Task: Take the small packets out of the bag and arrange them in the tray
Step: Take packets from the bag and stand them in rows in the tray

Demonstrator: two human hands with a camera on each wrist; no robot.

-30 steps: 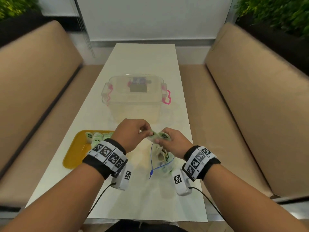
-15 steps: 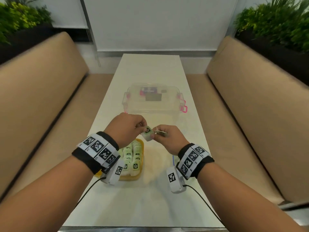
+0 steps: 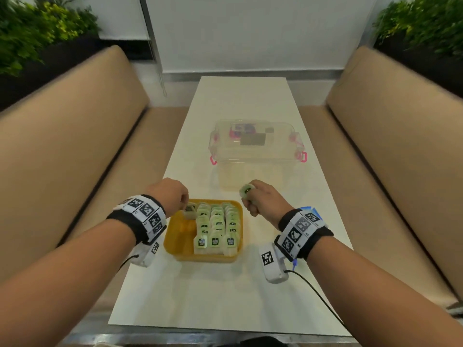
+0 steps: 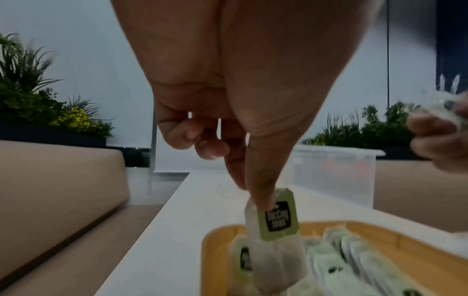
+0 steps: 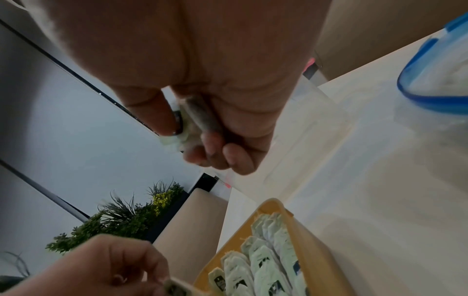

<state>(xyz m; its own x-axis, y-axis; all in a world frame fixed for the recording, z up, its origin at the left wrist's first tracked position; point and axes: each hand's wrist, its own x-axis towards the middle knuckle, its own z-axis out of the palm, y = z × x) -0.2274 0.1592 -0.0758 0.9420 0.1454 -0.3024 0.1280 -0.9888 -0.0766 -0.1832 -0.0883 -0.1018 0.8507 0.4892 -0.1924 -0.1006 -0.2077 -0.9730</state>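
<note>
A yellow tray sits on the white table, its right part filled with rows of pale green packets. My left hand hangs over the tray's far left corner. Its thumb and forefinger pinch one packet by its top, just above the tray. My right hand is to the right of the tray, above the table, curled round another packet, also seen squeezed in the fist. The clear zip bag with a blue rim lies on the table right of the tray, mostly hidden behind my right wrist in the head view.
A clear lidded plastic box with pink clips stands further along the table, beyond both hands. Tan benches run along both sides of the narrow table. Planters with green plants stand behind the benches.
The hands have drawn apart. My left hand went down and left to the tray with one packet, while my right hand kept another packet and stayed to the tray's right.
</note>
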